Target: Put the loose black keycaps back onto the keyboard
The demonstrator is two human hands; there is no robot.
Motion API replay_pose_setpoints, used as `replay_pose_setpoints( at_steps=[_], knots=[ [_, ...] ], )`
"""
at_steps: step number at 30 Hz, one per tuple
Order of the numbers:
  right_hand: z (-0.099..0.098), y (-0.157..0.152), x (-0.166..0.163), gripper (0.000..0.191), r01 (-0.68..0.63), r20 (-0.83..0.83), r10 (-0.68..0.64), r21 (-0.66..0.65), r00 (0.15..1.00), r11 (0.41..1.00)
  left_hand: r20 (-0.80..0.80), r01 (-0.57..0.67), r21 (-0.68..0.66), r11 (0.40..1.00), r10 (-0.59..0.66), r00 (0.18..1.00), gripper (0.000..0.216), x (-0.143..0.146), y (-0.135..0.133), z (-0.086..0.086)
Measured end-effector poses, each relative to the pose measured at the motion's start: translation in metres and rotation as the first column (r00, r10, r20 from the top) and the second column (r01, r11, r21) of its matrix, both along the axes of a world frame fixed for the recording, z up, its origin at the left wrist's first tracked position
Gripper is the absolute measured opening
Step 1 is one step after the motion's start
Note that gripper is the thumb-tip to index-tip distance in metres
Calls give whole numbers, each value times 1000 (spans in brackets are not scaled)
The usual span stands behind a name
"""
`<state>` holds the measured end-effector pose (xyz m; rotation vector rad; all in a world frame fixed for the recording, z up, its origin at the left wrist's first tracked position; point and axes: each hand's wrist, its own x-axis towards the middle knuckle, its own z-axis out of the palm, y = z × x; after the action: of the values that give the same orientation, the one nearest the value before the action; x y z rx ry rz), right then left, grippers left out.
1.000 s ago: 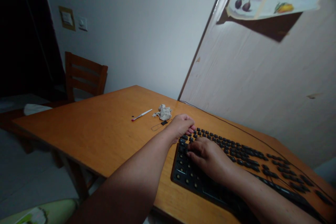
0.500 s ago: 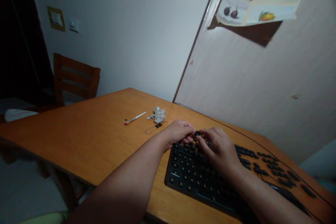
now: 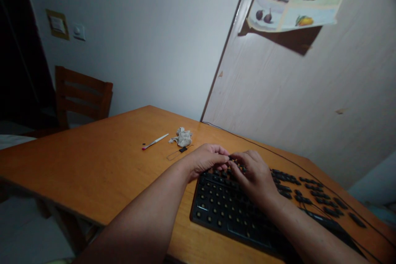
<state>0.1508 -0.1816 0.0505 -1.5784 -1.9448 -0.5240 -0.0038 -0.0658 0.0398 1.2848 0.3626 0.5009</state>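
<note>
Above the far edge of the black keyboard (image 3: 213, 204), my left hand (image 3: 208, 160) and my right hand (image 3: 253, 173) meet fingertip to fingertip. Between them is a small black keycap (image 3: 230, 158), mostly covered by the fingers, and both hands pinch it. Rows of bare switch stems show on the keyboard where its caps are off. Loose black keycaps (image 3: 318, 187) lie in rows on the table to the right, beyond my right forearm. Others sit partly hidden behind my hands.
On the wooden table (image 3: 123, 165), left of my hands, lie a white toothbrush (image 3: 156, 141), a crumpled grey cloth (image 3: 182, 137) and a wire keycap puller (image 3: 183, 149). A thin cable (image 3: 262, 145) runs along the wall side. A wooden chair (image 3: 82, 95) stands at the far left.
The view has shifted slightly. My fingertips have drawn closer together around the keycap, which now shows less than before.
</note>
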Motion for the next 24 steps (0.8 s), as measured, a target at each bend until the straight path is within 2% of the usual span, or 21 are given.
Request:
replay_pose_setpoints(
  at_steps=[6,11,24],
  knots=[
    [0,-1,1,16,27,-61,-26,29,998,999,-12,15,-34,999,-16,1000,25,0,0,0],
    [1,-2,-1,15,21,-14,-21,36,1000,999,38,16,5,1000,-16,999,27,2,3,-4],
    [7,-3,-10,22,81,122,-85,42,989,996,-1,-33,27,999,33,999,24,1,5,-2]
  ],
)
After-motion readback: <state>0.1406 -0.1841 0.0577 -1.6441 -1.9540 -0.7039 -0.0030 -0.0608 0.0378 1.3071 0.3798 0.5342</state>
